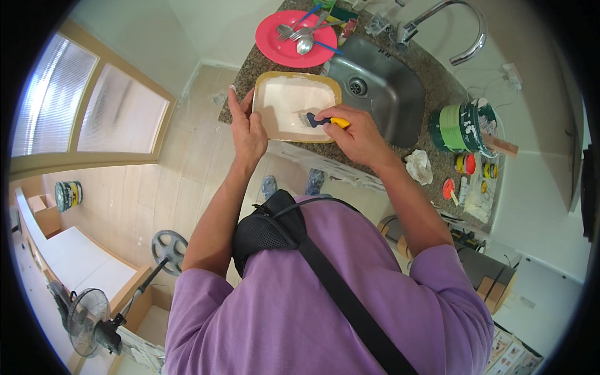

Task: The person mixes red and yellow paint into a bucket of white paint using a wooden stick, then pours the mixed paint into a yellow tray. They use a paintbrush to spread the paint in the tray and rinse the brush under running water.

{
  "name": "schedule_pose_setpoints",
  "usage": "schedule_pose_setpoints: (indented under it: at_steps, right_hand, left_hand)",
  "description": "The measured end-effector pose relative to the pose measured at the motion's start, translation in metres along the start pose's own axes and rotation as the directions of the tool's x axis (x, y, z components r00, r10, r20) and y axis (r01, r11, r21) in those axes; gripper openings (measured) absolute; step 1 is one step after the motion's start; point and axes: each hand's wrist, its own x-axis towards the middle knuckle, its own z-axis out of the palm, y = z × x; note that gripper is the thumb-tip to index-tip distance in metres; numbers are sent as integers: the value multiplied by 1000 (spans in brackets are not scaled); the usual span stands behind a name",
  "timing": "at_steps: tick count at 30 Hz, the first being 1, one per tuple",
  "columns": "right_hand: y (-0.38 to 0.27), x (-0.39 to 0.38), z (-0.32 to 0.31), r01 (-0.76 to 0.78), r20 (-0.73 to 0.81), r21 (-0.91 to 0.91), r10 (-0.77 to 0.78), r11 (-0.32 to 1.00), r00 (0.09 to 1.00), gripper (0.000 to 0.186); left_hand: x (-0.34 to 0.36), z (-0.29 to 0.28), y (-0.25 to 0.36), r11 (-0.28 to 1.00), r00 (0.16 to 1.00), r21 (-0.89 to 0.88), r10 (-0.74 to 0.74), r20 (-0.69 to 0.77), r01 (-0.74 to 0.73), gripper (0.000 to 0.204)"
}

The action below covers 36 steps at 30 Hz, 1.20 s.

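A rectangular yellow-rimmed tub [270,138] of off-white paint rests at the counter's front edge, left of the sink. My left hand [248,128] steadies its left side, thumb and fingers against the wall and rim. In my right hand [357,136] is a paintbrush [320,120] with a dark and yellow handle, gripped between thumb and fingers. Its bristles point left and touch the paint surface near the tub's right side. Part of the handle is hidden under my fingers.
Behind the tub, a pink plate [269,39] bears forks and spoons. A steel sink [400,94] with a curved faucet [478,37] lies to the right. Beyond it stand a green paint bucket [451,127], small paint pots and a crumpled cloth [419,167]. A fan [90,322] stands lower left.
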Motion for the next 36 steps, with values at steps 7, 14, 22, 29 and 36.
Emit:
schedule_pose_setpoints:
  at_steps: [7, 14, 22, 29, 36]
  right_hand:
    - [-11, 5, -18, -54, -133, -65, 45, 996, 990, 22]
    - [6, 12, 47, 35, -39, -192, -43, 981, 998, 25]
    - [-26, 0, 22, 66, 156, -170, -40, 983, 987, 24]
    - [-1, 12, -10, -40, 41, -325, 56, 945, 998, 27]
    - [-14, 5, 52, 184, 181, -301, -134, 936, 974, 24]
  left_hand:
    - [-1, 0, 1, 1000, 1000, -18, -3, -13, 3, 77]
    - [-2, 1, -5, 999, 1000, -42, 2, -18, -3, 77]
    - [-3, 0, 2, 1000, 1000, -16, -21, -15, 21, 78]
    - [-2, 4, 2, 999, 999, 1, -37, -16, 37, 77]
    - [-3, 1, -1, 998, 998, -29, -54, -8, 54, 79]
